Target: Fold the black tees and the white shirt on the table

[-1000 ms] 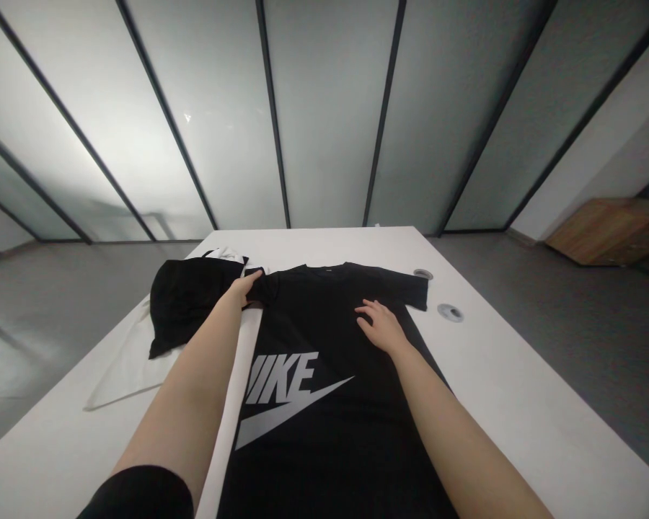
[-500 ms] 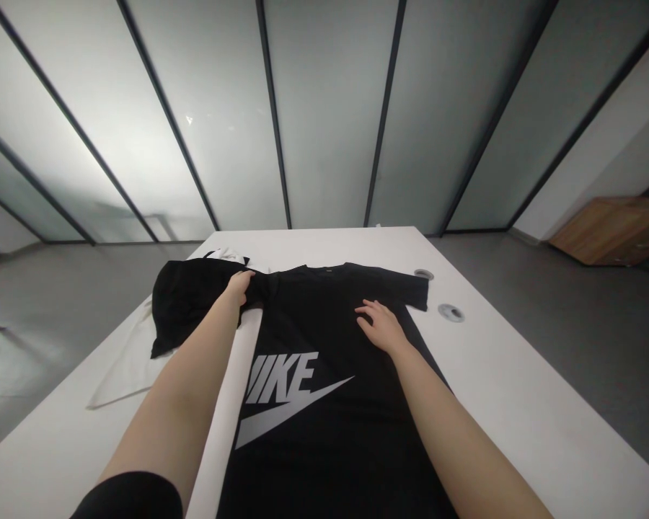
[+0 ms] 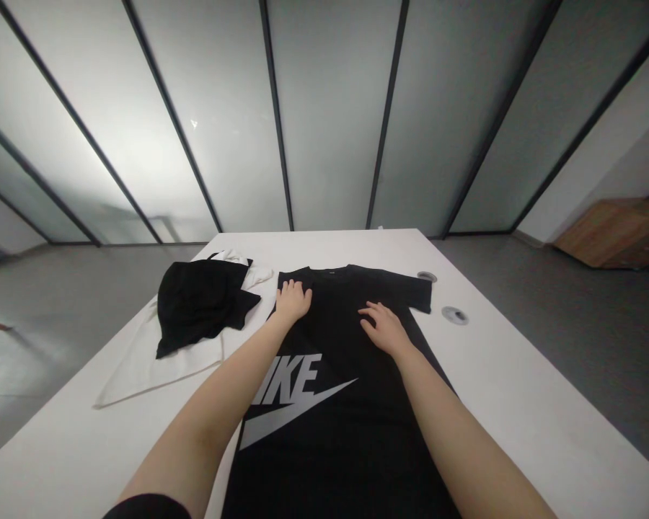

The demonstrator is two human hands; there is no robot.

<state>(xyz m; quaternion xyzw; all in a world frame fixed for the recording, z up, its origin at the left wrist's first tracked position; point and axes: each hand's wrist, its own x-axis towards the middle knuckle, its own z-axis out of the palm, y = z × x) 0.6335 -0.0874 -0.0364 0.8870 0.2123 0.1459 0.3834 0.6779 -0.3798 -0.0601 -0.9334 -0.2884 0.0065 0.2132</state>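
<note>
A black T-shirt (image 3: 346, 432) with grey NIKE lettering and a swoosh lies spread on the white table, collar at the far end. My left hand (image 3: 294, 300) rests on its left shoulder, fingers stretched out over the fabric. The sleeve on that side is turned inward, partly hidden beneath the hand. On the right of the chest my right hand (image 3: 383, 324) lies open, fingers apart and holding nothing. The right sleeve (image 3: 411, 290) stretches out flat.
Left of the T-shirt, a crumpled black garment (image 3: 197, 306) sits on top of white clothing (image 3: 140, 371). Two round grommets (image 3: 455, 315) are set into the white table (image 3: 524, 404) on the right. Frosted glass panels stand behind, and a wooden cabinet (image 3: 616, 232) is at right.
My left hand has moved right from the outstretched left sleeve to the shoulder, and that sleeve now lies folded in. My right hand has stayed nearly in place.
</note>
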